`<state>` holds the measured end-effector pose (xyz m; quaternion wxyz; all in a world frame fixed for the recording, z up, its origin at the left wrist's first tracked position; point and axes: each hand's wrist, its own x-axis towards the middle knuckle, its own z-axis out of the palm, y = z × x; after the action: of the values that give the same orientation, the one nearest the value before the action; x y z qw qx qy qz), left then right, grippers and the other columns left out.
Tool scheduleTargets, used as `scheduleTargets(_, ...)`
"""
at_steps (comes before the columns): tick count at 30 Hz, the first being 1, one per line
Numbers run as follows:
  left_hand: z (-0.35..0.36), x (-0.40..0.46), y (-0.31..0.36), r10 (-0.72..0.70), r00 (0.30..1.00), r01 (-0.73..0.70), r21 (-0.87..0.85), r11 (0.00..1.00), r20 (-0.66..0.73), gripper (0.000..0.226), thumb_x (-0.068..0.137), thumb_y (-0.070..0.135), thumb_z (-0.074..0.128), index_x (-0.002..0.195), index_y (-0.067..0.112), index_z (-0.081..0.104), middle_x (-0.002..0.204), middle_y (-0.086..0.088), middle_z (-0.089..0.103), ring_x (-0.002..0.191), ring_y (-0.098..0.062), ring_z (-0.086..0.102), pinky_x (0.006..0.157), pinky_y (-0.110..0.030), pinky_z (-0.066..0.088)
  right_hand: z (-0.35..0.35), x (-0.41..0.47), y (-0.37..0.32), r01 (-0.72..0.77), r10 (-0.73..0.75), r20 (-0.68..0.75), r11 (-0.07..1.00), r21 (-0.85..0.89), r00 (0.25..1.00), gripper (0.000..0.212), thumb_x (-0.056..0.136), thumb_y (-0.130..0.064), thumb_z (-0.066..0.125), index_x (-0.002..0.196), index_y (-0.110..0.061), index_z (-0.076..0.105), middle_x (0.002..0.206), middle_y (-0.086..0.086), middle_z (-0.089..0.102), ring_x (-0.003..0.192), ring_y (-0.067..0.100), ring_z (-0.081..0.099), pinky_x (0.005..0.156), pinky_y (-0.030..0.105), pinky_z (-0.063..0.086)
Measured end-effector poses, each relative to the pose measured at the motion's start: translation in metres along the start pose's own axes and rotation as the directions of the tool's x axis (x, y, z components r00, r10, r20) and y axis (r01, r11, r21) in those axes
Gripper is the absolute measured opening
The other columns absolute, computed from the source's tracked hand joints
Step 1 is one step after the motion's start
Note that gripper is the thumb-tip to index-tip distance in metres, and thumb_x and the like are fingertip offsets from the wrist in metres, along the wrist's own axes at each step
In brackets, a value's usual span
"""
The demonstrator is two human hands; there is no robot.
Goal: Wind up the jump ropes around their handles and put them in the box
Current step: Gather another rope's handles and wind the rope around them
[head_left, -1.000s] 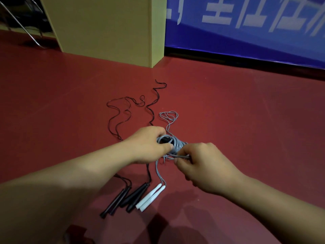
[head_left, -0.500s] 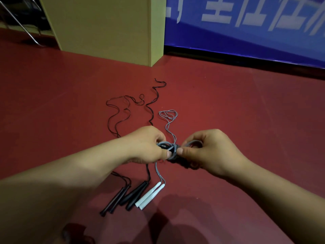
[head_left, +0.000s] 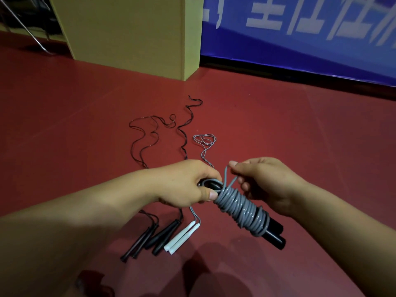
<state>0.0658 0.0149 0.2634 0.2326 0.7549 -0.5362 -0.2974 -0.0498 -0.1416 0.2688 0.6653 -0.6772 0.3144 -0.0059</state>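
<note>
A grey jump rope (head_left: 242, 207) is coiled tightly round a pair of black handles (head_left: 273, 234). My left hand (head_left: 186, 183) grips the upper end of those handles. My right hand (head_left: 265, 181) pinches the loose grey loop just above the coil. On the red floor below lie a grey rope with white handles (head_left: 182, 236) and two black ropes with black handles (head_left: 150, 239), their cords (head_left: 150, 136) trailing away from me. No box can be told for sure.
A yellow-green block or cabinet (head_left: 132, 33) stands at the back, left of centre. A blue banner with white characters (head_left: 300, 35) runs along the right wall. A metal chair leg (head_left: 23, 28) shows at the far left.
The wound bundle has turned so its coil and black handle ends now point down to the right. My right hand has risen from the bundle and now pinches the loose loop.
</note>
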Motion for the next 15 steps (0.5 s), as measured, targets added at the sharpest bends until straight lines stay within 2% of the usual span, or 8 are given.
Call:
scheduleTargets(3,-0.001,-0.001,0.001,0.015,0.999,-0.015,-0.001,1.000,-0.042,0.004,0.095,0.017,0.062,0.096,0.018,0.065,0.080,-0.004,0.061,0.073,-0.011,0.050,0.076,-0.040,0.047,0.001,0.001,-0.002,-0.070,0.071,-0.010,0.996,0.049,0.997,0.021,0.088,-0.023,0.068,0.069,-0.016,0.060,0.054,-0.002,0.050,0.045,0.010,0.043,0.045,0.023,0.034)
scheduleTargets(7,0.000,-0.001,0.001,0.020,0.994,-0.022,-0.015,1.000,-0.110,0.009,0.094,0.015,0.061,0.099,0.021,0.066,0.088,-0.011,0.066,0.076,-0.020,0.056,0.076,-0.040,0.048,0.007,0.000,0.001,-0.040,0.039,-0.033,0.998,-0.048,0.999,0.024,0.094,-0.026,0.061,0.074,-0.013,0.057,0.062,0.004,0.054,0.056,0.019,0.051,0.056,0.030,0.043)
scheduleTargets(11,0.000,0.000,-0.004,-0.012,0.986,0.004,-0.048,0.999,-0.166,0.017,0.094,0.011,0.060,0.100,0.025,0.066,0.089,-0.004,0.071,0.085,-0.024,0.063,0.077,-0.035,0.049,0.016,-0.005,0.002,-0.071,0.072,0.026,0.997,-0.009,0.997,0.025,0.101,-0.021,0.049,0.102,0.003,0.056,0.061,0.014,0.058,0.044,0.024,0.057,0.045,0.033,0.052)
scheduleTargets(13,0.004,-0.001,-0.006,-0.020,0.980,0.008,-0.064,0.998,-0.197,0.019,0.093,0.010,0.061,0.100,0.027,0.066,0.089,-0.003,0.070,0.080,-0.021,0.062,0.077,-0.033,0.049,0.017,-0.006,0.002,-0.056,0.056,0.014,0.998,-0.002,0.998,0.025,0.101,-0.020,0.049,0.103,0.004,0.056,0.059,0.014,0.058,0.042,0.023,0.056,0.042,0.031,0.050)
scheduleTargets(15,0.008,0.001,-0.008,-0.045,0.955,0.017,-0.099,0.995,-0.292,0.022,0.091,0.010,0.065,0.097,0.032,0.065,0.084,0.000,0.069,0.070,-0.012,0.059,0.072,-0.031,0.050,0.016,-0.005,0.002,-0.031,0.032,-0.024,0.999,0.026,0.999,0.022,0.100,-0.019,0.050,0.101,0.003,0.056,0.056,0.013,0.058,0.040,0.023,0.055,0.041,0.030,0.049)
